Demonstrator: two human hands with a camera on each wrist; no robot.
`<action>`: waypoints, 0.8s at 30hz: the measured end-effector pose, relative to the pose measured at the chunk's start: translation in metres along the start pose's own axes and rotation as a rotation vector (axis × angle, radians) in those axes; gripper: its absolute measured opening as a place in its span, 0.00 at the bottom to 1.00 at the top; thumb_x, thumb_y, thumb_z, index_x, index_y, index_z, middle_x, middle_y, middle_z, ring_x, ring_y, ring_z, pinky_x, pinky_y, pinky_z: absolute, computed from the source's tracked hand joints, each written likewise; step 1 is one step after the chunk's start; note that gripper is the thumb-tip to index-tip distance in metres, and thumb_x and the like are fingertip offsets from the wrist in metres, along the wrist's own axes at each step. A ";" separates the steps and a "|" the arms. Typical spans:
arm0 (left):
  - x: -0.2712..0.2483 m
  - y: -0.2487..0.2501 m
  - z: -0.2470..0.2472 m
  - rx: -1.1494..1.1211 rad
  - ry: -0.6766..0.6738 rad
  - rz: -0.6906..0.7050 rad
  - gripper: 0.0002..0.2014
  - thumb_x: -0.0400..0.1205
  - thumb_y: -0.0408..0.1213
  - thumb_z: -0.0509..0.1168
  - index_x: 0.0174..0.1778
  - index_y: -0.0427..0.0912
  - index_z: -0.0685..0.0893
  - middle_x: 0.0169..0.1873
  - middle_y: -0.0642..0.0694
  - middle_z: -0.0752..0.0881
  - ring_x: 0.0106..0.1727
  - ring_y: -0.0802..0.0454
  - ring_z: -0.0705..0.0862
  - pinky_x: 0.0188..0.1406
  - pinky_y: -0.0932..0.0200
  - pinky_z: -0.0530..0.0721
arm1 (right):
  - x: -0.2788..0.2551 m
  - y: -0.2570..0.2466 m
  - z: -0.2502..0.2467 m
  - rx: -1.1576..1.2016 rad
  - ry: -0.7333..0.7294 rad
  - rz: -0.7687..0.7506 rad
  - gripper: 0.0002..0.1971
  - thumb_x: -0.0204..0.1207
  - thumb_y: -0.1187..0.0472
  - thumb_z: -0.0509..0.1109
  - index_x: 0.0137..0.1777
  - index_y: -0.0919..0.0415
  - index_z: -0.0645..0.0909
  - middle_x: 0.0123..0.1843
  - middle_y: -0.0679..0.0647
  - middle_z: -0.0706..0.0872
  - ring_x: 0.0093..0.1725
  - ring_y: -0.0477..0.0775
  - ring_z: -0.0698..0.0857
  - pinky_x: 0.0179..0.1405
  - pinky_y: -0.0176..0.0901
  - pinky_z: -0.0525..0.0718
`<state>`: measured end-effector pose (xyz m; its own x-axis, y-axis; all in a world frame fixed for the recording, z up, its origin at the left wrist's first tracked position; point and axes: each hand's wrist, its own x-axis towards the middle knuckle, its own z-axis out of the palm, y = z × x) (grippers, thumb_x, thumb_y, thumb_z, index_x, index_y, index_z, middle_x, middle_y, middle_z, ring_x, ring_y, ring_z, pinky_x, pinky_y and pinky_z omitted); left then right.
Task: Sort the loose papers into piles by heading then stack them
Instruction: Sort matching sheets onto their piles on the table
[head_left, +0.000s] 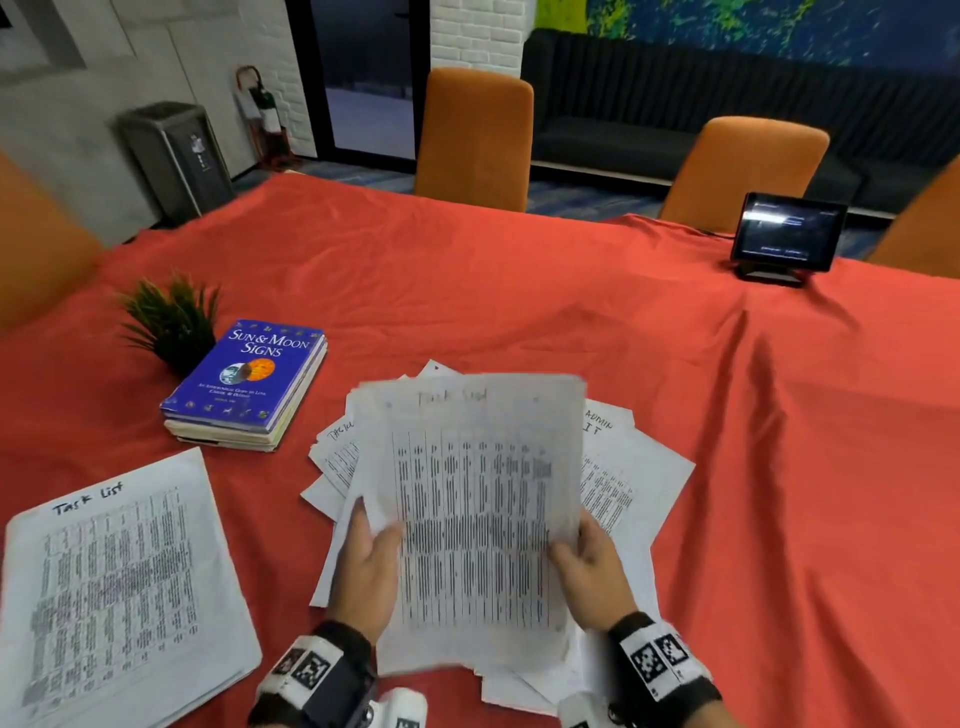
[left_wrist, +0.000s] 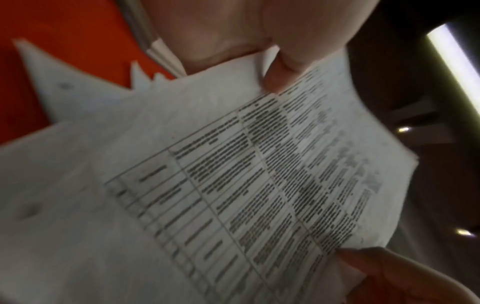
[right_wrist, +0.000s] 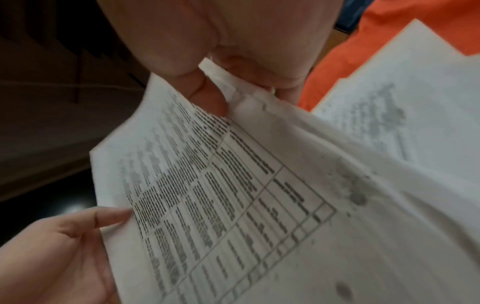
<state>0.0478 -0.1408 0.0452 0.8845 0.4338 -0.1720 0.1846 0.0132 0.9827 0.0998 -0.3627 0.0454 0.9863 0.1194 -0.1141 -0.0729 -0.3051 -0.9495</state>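
I hold one printed table sheet (head_left: 470, 514) headed "Task list" up over a heap of loose papers (head_left: 628, 483) in the middle of the red tablecloth. My left hand (head_left: 371, 551) pinches its left edge, thumb on the printed face (left_wrist: 279, 70). My right hand (head_left: 584, 553) pinches the right edge (right_wrist: 207, 96). The same sheet (left_wrist: 259, 174) fills both wrist views (right_wrist: 221, 195). One heap sheet reads "Admin IT" (head_left: 602, 421). A sorted "Task list" pile (head_left: 124, 587) lies at the near left.
A blue book (head_left: 247, 376) sits on other books beside a small potted plant (head_left: 174, 322) at the left. A small screen on a stand (head_left: 787, 234) stands at the far right. Orange chairs (head_left: 475, 137) line the table's far edge.
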 end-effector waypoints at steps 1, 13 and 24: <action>-0.001 0.011 -0.001 -0.051 0.027 0.056 0.23 0.85 0.28 0.58 0.77 0.45 0.70 0.67 0.53 0.82 0.68 0.61 0.79 0.73 0.58 0.73 | 0.000 -0.012 -0.003 0.061 0.039 -0.050 0.19 0.74 0.78 0.62 0.53 0.52 0.81 0.49 0.47 0.90 0.49 0.35 0.87 0.48 0.28 0.82; -0.002 0.031 0.000 -0.267 0.190 0.120 0.30 0.84 0.39 0.61 0.83 0.42 0.61 0.81 0.47 0.66 0.81 0.55 0.63 0.79 0.61 0.59 | -0.005 -0.038 0.012 0.229 0.078 -0.247 0.27 0.73 0.69 0.60 0.54 0.30 0.77 0.53 0.38 0.85 0.55 0.42 0.82 0.55 0.31 0.79; -0.008 0.033 0.013 -0.138 0.185 0.275 0.11 0.89 0.35 0.53 0.63 0.35 0.73 0.50 0.57 0.84 0.47 0.74 0.82 0.45 0.82 0.76 | -0.015 -0.048 0.028 0.217 0.107 -0.334 0.24 0.86 0.64 0.56 0.56 0.26 0.76 0.54 0.38 0.85 0.58 0.42 0.83 0.55 0.27 0.78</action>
<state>0.0523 -0.1553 0.0779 0.7985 0.5932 0.1027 -0.1199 -0.0105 0.9927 0.0846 -0.3233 0.0849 0.9699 0.0759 0.2314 0.2360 -0.0587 -0.9700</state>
